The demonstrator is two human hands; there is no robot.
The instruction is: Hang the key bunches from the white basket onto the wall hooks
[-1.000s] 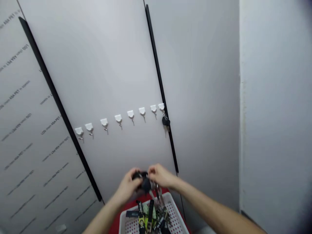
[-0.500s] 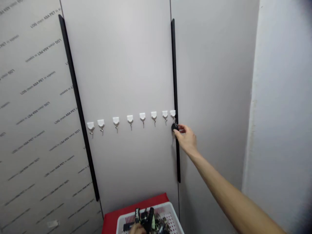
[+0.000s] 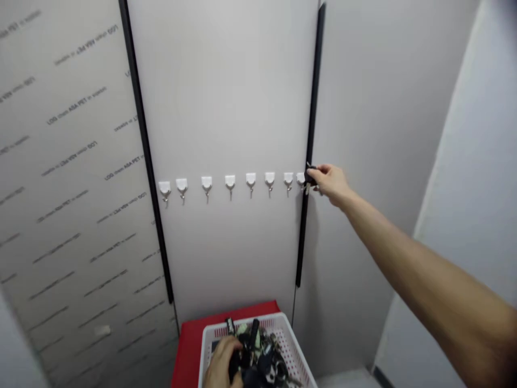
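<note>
My right hand [image 3: 329, 180] reaches up to the rightmost of several white wall hooks [image 3: 299, 178] and is closed on a black key fob [image 3: 310, 177] at that hook. Whether the fob hangs on the hook or is lifted off it I cannot tell. My left hand [image 3: 221, 366] is down in a white perforated basket [image 3: 288, 337] full of keys and fobs [image 3: 258, 355]; its fingers curl over a dark fob in the pile. The other hooks [image 3: 230, 181] in the row are bare.
The basket sits on a red surface [image 3: 194, 337] at the foot of the grey panel. Black vertical strips [image 3: 147, 156] [image 3: 309, 145] border the hook panel. A printed film-covered panel [image 3: 60, 178] stands at the left, and a white wall [image 3: 476, 161] at the right.
My right hand went from the basket up to the rightmost hook and closed on the black fob there. My left hand stayed low and sank into the basket. The view shifted.
</note>
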